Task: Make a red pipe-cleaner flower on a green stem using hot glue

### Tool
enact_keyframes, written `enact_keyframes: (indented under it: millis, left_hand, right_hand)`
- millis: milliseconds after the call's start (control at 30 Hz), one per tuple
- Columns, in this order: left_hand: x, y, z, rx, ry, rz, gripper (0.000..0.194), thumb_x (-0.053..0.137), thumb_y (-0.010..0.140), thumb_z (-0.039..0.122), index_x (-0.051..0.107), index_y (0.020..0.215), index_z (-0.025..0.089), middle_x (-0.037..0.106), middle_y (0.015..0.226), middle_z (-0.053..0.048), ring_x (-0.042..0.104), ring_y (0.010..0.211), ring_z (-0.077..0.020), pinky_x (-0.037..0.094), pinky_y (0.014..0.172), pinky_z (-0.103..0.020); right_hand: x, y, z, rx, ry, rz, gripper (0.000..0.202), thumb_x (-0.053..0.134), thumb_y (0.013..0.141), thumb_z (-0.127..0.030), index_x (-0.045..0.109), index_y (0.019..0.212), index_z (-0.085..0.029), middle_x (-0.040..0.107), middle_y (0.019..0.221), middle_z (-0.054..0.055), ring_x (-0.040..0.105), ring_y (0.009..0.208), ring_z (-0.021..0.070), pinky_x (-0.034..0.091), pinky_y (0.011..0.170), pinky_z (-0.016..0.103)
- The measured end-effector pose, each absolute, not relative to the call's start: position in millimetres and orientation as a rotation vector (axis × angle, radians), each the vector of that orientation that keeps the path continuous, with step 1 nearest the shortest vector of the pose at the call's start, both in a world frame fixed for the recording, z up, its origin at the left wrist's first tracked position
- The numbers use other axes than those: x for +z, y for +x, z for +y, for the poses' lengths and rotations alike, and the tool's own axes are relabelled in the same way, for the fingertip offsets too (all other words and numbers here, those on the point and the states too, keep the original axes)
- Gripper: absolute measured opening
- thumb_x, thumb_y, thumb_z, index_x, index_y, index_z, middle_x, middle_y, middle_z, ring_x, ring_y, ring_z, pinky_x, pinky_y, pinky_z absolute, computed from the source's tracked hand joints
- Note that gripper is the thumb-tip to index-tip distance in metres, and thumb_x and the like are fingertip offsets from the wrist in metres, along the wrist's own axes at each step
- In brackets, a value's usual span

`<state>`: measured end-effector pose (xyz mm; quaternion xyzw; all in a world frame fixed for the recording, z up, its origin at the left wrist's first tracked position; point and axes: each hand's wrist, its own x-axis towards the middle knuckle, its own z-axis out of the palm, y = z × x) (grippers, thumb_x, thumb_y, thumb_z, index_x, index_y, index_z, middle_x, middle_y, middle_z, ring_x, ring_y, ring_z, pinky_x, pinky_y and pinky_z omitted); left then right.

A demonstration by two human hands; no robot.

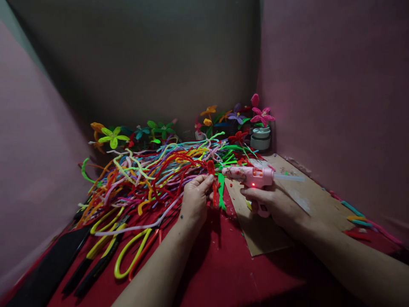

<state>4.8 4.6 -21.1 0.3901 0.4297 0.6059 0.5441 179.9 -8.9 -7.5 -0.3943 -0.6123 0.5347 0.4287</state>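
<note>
A red pipe cleaner piece (211, 167) is pinched between the thumb and fingers of my left hand (195, 197), its looped end pointing up. My right hand (270, 202) is wrapped round the handle of a pink glue gun (238, 172), which has a red light lit and a clear glue stick (292, 178) out of its back. The gun's nozzle points left, close to the red piece; whether they touch I cannot tell. Just behind my left fingers lies a green pipe cleaner piece (221, 192) with a frayed lower end.
A large heap of coloured pipe cleaners (134, 170) covers the table's back left. Yellow-handled pliers (102, 251) and scissors (128, 256) lie in front of it. Cardboard (258, 234) is under my right hand. Pipe-cleaner flowers (113, 137) and a pale round container (260, 138) stand along the back wall.
</note>
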Motion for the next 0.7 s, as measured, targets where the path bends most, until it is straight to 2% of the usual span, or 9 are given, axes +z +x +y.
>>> enact_keyframes:
  millis: [200,333,467,700]
  left_hand:
    - [-23.0,4.3,5.4,1.451,0.922,1.023,0.023,0.071,0.064,0.032,0.056,0.066,0.014,0.049,0.046,0.005,0.043,0.035,-0.0054,0.030,0.037,-0.017]
    - [-23.5,4.1,6.4,1.457,0.931,1.021,0.022,0.070,0.064,0.031,0.057,0.067,0.014,0.050,0.047,0.005,0.045,0.037,-0.0059,0.032,0.039,-0.018]
    - [-23.8,3.7,6.9,1.450,0.933,1.027,0.023,0.071,0.064,0.032,0.057,0.069,0.014,0.052,0.050,0.004,0.047,0.039,-0.0069,0.035,0.040,-0.018]
    - [-24.2,3.5,6.6,1.448,0.923,1.035,0.024,0.071,0.063,0.032,0.058,0.070,0.014,0.050,0.050,0.004,0.046,0.038,-0.0063,0.036,0.040,-0.018]
  right_hand:
    - [-7.3,181.2,-8.1,1.295,-1.005,-1.540,0.035,0.056,0.070,-0.024,0.065,0.103,-0.022,0.056,0.060,0.002,0.044,0.047,0.0132,0.033,0.042,0.026]
    - [-8.2,181.3,-6.7,1.296,-0.977,-1.574,0.041,0.056,0.070,-0.021,0.062,0.111,-0.023,0.056,0.061,0.002,0.046,0.049,0.0139,0.034,0.044,0.025]
    - [-8.3,180.4,-6.5,1.329,-0.959,-1.567,0.048,0.053,0.073,-0.018,0.055,0.121,-0.025,0.051,0.060,-0.001,0.038,0.045,0.0096,0.030,0.041,0.022]
    - [-4.3,179.6,-8.7,1.350,-0.950,-1.545,0.046,0.052,0.074,-0.019,0.055,0.120,-0.023,0.059,0.078,0.003,0.041,0.050,0.0095,0.033,0.043,0.022]
